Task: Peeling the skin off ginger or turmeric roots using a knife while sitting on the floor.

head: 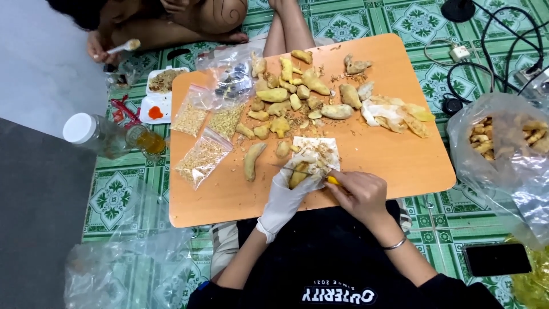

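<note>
**Peeling ginger at the near edge of a low orange table**

Gripping a piece of ginger root [298, 174] in the gloved left hand [286, 194], fingers wrapped from below and closed around its lower half; working a small yellow-handled tool [333, 181] with the bare right hand [361, 194], fingers curled tight on the handle, blade end hidden against the root; held just above the near rim of the low orange table [394, 160], at about 6 o'clock of the board.

Likely firm, knobbly and light; freshly bared flesh probably damp and slick, so best pinched across the thicker middle with the unpeeled end seated in the palm; thin lobes liable to snap under a hard twist; white glove seemingly giving some grip.

Lying directly under the hands, a white paper sheet [314, 150] strewn with skin scrapings; toward 12 o'clock, a heap of peeled ginger pieces [286, 97]; at 2 o'clock, pale peel strips [394, 114]; at 9 to 10 o'clock, clear bags of chopped bits [200, 157]; one long root [251, 160] just left of the working spot, near enough to be nudged by the left wrist.

Off the board: at 3 o'clock a plastic bag of unpeeled ginger [503, 137]; at 9 o'clock a clear bottle with white cap [94, 134]; at 11 o'clock another person's hand [100, 48] holding a spoon, well apart; cables [503, 40] at 1 o'clock; dark phone [496, 258] on the green tiled floor at 4 o'clock.
</note>
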